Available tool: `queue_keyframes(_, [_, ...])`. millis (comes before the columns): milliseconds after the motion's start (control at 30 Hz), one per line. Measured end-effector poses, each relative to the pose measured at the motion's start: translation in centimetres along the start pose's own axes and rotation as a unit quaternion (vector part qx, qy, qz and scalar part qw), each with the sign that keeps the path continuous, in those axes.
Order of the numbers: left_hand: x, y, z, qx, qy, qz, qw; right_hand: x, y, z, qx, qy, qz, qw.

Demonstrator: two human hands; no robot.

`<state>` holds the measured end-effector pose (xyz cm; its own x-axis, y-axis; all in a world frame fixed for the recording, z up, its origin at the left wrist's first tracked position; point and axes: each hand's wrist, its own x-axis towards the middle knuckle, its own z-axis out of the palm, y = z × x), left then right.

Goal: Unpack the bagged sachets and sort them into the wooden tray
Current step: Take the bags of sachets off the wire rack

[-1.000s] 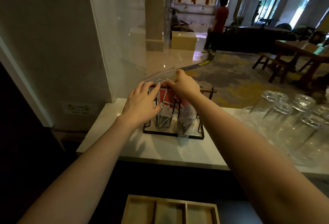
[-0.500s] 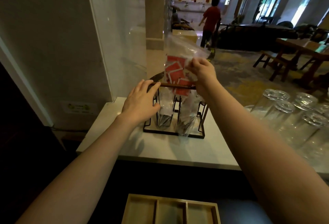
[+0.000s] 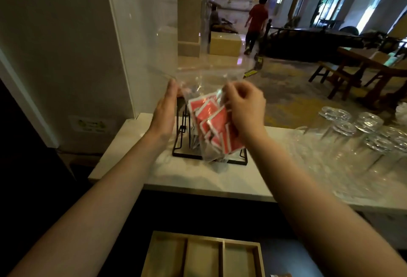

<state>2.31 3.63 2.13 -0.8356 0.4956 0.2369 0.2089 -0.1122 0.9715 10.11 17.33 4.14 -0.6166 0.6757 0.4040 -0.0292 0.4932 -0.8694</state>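
The clear bag (image 3: 209,109) of red sachets (image 3: 217,129) hangs above the black wire rack (image 3: 182,135) on the desk (image 3: 242,179), pinched near its top by the right hand (image 3: 244,109); the left hand (image 3: 165,111), fingers straight, touches its side. The slick film could slip or snag the rack, spilling sachets short of the wooden tray (image 3: 202,254) below.

Single head view, worn high, facing forward and down across white desk (image 3: 220,179). Close range: forearms fill lower frame, wooden tray (image 3: 202,257) at bottom edge directly below. Wide-angle lens; lobby visible beyond desk.
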Motion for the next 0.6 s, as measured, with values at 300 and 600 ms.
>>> queue_keyframes(300, [0.6, -1.2, -0.6, 0.156, 0.055, -0.009, 0.986, -1.9, 2.0, -0.2, -0.08, -0.087, -0.097, 0.988])
queue_keyframes(600, [2.8, -2.9, -0.8, 0.56, -0.067, 0.234, 0.792, -0.1, 6.7, 0.8, -0.408, -0.11, -0.073, 0.904])
